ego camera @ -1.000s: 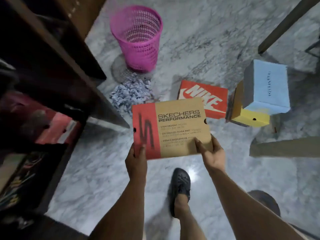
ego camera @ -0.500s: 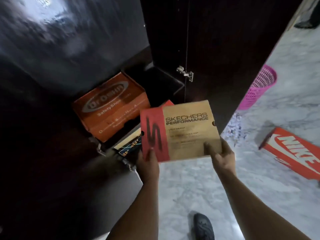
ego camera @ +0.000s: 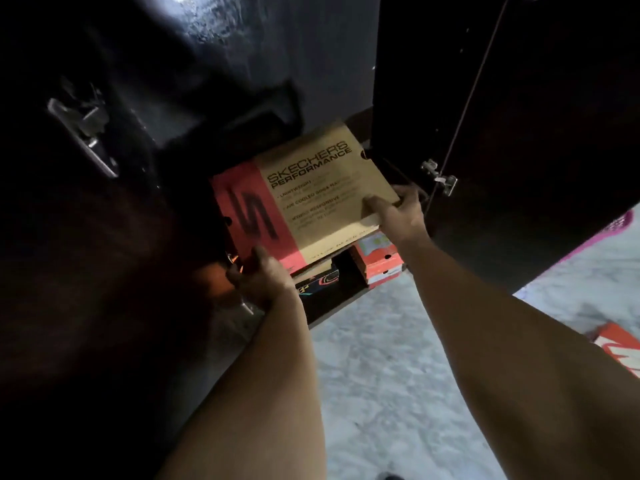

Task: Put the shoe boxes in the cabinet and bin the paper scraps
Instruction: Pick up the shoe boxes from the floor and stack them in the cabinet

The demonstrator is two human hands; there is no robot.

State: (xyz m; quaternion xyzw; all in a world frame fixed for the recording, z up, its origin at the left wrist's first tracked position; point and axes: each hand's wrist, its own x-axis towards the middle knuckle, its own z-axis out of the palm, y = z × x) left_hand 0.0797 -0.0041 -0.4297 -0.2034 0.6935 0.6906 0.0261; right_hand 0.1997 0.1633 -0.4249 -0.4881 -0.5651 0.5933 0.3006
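Brown cardboard Skechers shoe box with a red end panel (ego camera: pixel 304 199) held tilted at the mouth of the dark wooden cabinet (ego camera: pixel 519 116), above boxes already inside. Left hand (ego camera: pixel 263 282) grips the red near corner, thumb on the lid. Right hand (ego camera: pixel 398 213) grips the brown near corner, thumb on top, fingers curled under. Beneath it: an orange shoe box (ego camera: pixel 379 261) and a dark patterned box (ego camera: pixel 320 282) on the cabinet's lower shelf. Red Nike box (ego camera: pixel 620 348) on the grey marble floor (ego camera: pixel 398 393), right edge. Pink basket (ego camera: pixel 616 226) partly visible behind the cabinet door.
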